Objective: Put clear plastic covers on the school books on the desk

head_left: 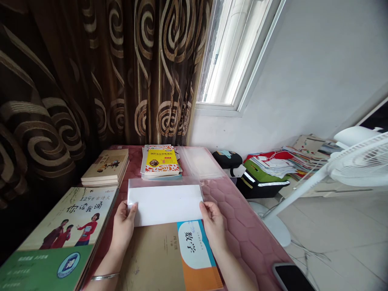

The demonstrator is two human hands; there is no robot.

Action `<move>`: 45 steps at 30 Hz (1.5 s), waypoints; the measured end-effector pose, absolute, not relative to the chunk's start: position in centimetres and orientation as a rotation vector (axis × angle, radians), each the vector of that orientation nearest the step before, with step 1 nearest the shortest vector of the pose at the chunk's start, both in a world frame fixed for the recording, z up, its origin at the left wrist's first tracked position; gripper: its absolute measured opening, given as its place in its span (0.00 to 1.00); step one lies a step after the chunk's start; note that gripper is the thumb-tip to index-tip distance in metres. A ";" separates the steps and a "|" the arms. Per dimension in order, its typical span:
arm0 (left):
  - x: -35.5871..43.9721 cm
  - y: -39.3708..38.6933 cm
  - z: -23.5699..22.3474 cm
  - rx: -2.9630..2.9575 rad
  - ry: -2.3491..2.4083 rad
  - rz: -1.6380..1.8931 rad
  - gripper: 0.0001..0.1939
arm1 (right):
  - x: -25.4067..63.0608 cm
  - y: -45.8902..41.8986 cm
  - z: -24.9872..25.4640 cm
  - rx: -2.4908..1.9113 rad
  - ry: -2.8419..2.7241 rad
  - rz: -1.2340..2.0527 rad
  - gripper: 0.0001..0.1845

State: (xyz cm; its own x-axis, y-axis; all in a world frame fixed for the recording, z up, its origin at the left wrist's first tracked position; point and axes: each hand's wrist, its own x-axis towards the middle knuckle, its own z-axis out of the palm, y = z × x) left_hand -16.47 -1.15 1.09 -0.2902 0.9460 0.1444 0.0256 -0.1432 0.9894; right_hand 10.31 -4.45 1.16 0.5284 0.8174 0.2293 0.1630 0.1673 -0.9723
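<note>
My left hand (124,224) and my right hand (214,224) pinch the two sides of a clear plastic book cover (165,182), thumbs on top. A blank white sheet (169,205) shows within it; I cannot tell whether it is loose paper or part of the cover. Directly below, nearer to me, a math textbook (154,258) lies sideways on the table, brown with a blue, white and orange end. The plastic's near edge meets or overlaps the book's far edge. A silvery bracelet sits on my left wrist.
Left are a large green-and-white book (60,242) and a stack of tan books (106,165). Further back lie a yellow-covered book pile (160,159) and more clear plastic covers (201,161). A phone (292,277) rests at the table's right edge; a white fan (303,190) stands beyond.
</note>
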 end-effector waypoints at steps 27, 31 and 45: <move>-16.7 -0.9 0.3 1.165 1.339 1.535 0.25 | 10.5 -4.6 1.1 -1.407 -0.976 0.706 0.27; -16.7 -0.9 0.4 1.160 1.342 1.532 0.25 | 10.4 -4.7 1.1 -1.388 -0.971 0.716 0.26; -16.8 -1.2 0.8 1.104 1.265 1.527 0.23 | 10.6 -4.4 0.7 -1.360 -0.949 0.698 0.28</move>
